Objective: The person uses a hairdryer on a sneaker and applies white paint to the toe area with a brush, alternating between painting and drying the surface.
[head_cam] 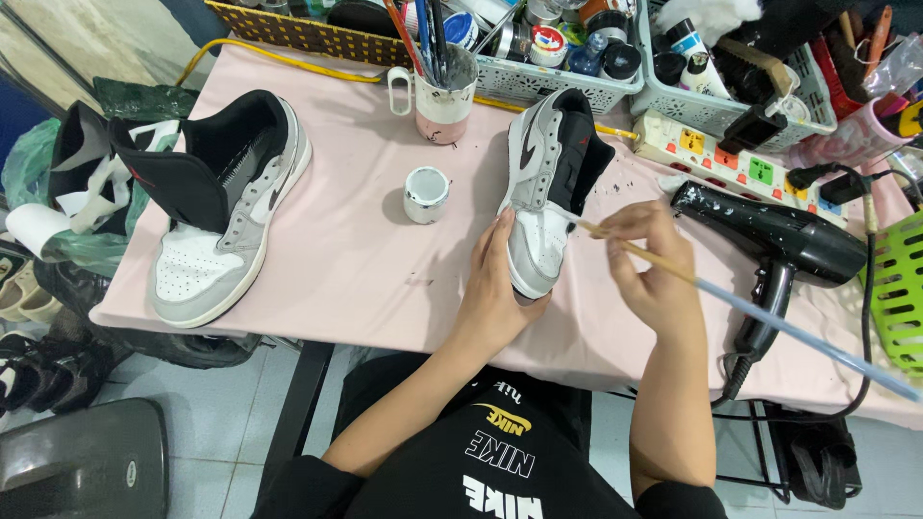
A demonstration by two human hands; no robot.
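A grey, white and black sneaker (548,183) lies on the pink table (356,250) with its toe toward me. My left hand (495,288) grips the toe end from the left side. My right hand (649,264) holds a long thin paintbrush (760,312); its tip rests on the white toe area of the sneaker. A small open white paint jar (426,193) stands left of the sneaker. The matching sneaker (226,207) sits at the table's left end with its tongue pulled open.
A black hair dryer (779,245) lies to the right, beside a white power strip (735,154). A mug of brushes (444,86) and baskets of paint bottles (577,58) line the back edge. A green basket (902,288) is far right. Shoes and bags lie at the left.
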